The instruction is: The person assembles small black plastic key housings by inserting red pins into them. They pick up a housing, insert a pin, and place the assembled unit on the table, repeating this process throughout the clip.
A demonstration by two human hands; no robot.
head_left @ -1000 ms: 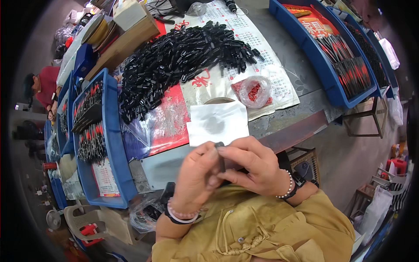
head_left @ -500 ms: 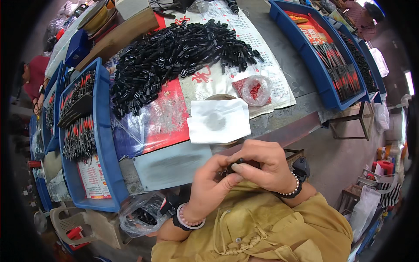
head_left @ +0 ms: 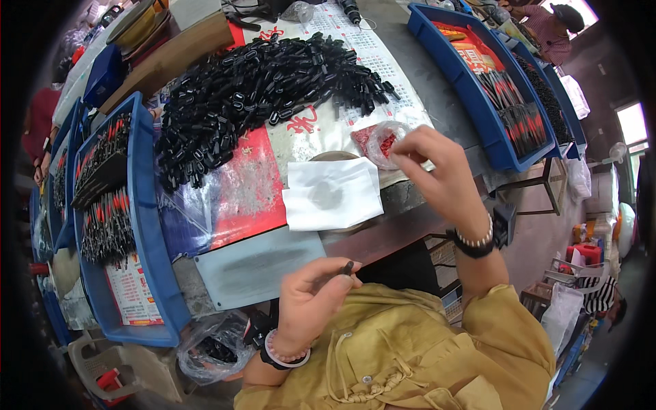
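Observation:
My left hand [head_left: 309, 301] is closed in front of my body, gripping a small black part [head_left: 348, 268] between thumb and fingers. The rest of that part is hidden in the grip. Stretched out to the right, my right hand [head_left: 441, 174] has its fingers curved and apart, with nothing visible in them. Its fingertips are beside a clear plastic bag of small red pieces [head_left: 387, 143]. White paper with a grey smudge [head_left: 331, 195] lies left of this hand, over a round base. Behind it is a large heap of black parts [head_left: 256, 96].
A blue tray [head_left: 154, 236] at left holds rows of black-and-red pieces. Another blue tray [head_left: 465, 99] stands at right. A pale blue-grey plate [head_left: 260, 268] lies at the table's near edge, above a plastic bag [head_left: 215, 348]. Other people work at far left and far right.
My hands, together on a small black part before, have come apart. The right has moved forward and right to the bag of red pieces; the left keeps the part, slightly lower.

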